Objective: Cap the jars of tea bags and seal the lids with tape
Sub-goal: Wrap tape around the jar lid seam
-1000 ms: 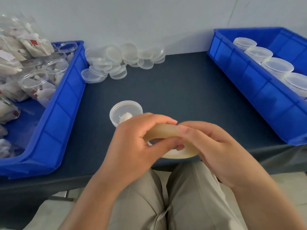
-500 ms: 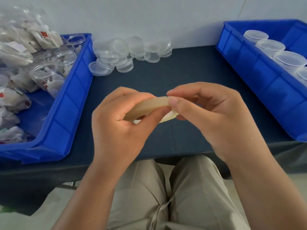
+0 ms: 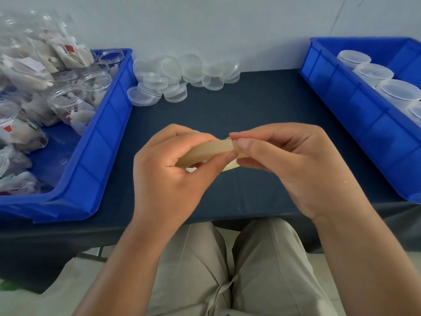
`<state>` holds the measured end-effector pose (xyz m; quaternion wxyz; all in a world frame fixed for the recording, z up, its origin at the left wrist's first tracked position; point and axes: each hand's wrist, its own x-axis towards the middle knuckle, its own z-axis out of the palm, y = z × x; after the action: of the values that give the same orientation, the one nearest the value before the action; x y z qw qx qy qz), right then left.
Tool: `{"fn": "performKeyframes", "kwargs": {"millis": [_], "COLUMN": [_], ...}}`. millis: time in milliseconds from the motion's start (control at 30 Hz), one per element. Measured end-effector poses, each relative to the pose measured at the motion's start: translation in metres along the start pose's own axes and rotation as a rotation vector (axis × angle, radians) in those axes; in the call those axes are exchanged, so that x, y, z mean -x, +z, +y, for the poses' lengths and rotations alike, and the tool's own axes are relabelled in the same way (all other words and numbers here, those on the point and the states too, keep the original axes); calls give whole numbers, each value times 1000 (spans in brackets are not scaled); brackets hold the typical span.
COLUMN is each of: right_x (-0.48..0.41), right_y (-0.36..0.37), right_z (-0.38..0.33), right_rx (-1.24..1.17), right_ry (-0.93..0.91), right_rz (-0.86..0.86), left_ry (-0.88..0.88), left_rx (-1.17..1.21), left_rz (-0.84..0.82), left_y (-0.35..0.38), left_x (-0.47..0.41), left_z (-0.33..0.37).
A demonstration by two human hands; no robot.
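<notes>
We are sitting at the bench (image 3: 250,106), with a bin on either side.
The left bin (image 3: 95,160) is sitting on the bench's left side, with open jars (image 3: 68,99) and tea bag packets (image 3: 34,65) lying in it. The right bin (image 3: 355,115) is sitting opposite, with capped jars (image 3: 373,73) standing in it. Loose lids (image 3: 182,76) are lying heaped at the back, between the bins. Our left hand (image 3: 168,179) and right hand (image 3: 291,160) are holding the tape roll (image 3: 209,149) over the near middle.

I hold the beige tape roll (image 3: 205,150) edge-on over the dark worktop (image 3: 262,106), left hand (image 3: 164,179) gripping it, right hand (image 3: 296,167) pinching its top edge; clear round lids (image 3: 182,74) heap behind.
</notes>
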<state>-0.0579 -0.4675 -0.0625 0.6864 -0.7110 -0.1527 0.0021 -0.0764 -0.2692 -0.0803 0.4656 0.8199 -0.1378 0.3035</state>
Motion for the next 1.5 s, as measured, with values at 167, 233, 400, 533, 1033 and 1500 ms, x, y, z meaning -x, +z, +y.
{"fn": "performKeyframes", "kwargs": {"millis": [167, 233, 400, 533, 1033, 1500], "right_x": [0, -1, -2, -3, -2, -3], "right_y": [0, -1, -2, -2, -5, -3], "right_z": [3, 4, 7, 8, 8, 11], "right_rx": [7, -1, -68, -57, -119, -219], "right_ry": [11, 34, 80, 76, 147, 223], "right_rz": [-23, -36, -51, -45, -87, -113], "left_ry": [1, 5, -3, -6, -169, -123], "left_rx": [-5, 1, 4, 7, 124, 84], "left_rz": [-29, -43, -60, -69, -158, -173], "left_y": [-1, -1, -2, -2, -5, -7], "left_x": [0, -1, 0, -1, -5, -4], "left_z": [-1, -1, -2, -3, -5, -1]}}
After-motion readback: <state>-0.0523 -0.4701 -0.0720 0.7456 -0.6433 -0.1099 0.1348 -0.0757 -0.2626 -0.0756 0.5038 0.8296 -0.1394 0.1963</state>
